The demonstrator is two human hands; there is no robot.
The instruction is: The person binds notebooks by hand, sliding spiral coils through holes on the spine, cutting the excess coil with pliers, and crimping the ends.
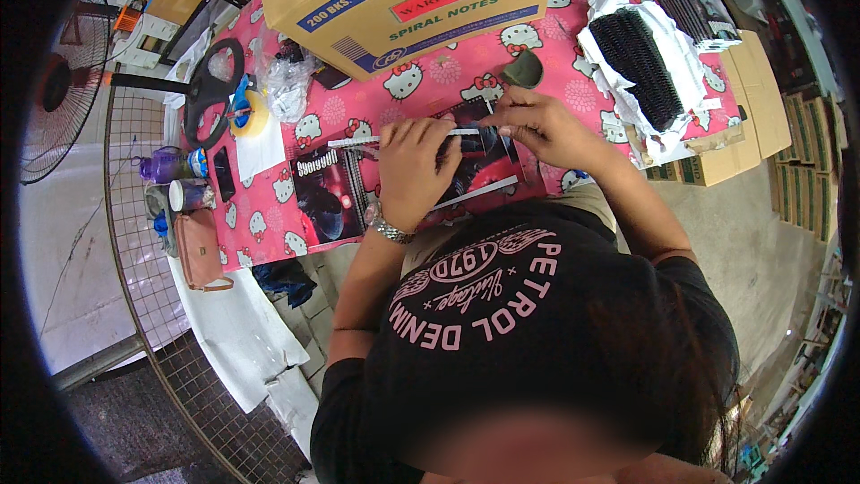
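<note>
A notebook (493, 159) with a dark printed cover and white page edges lies in front of me. My left hand (417, 166), with a watch at the wrist, rests across it, fingers bent and pressing on it near its white edge. At its upper right corner, my right hand (537, 124) is closed in a pinch; what sits between the fingertips is too small to tell. Left of my left hand lies another dark and pink notebook (324, 202) with a black spiral. Black spiral coils (638, 67) lie bundled on white paper (690, 72) to the right.
A large cardboard box (358, 13) stands behind the notebooks, near a dark green cup-like piece (522, 70). Notebook stacks (690, 0) sit at the far right. At left are a tape roll (251, 115), a phone (224, 172), a pink pouch (197, 249) and a fan (58, 85).
</note>
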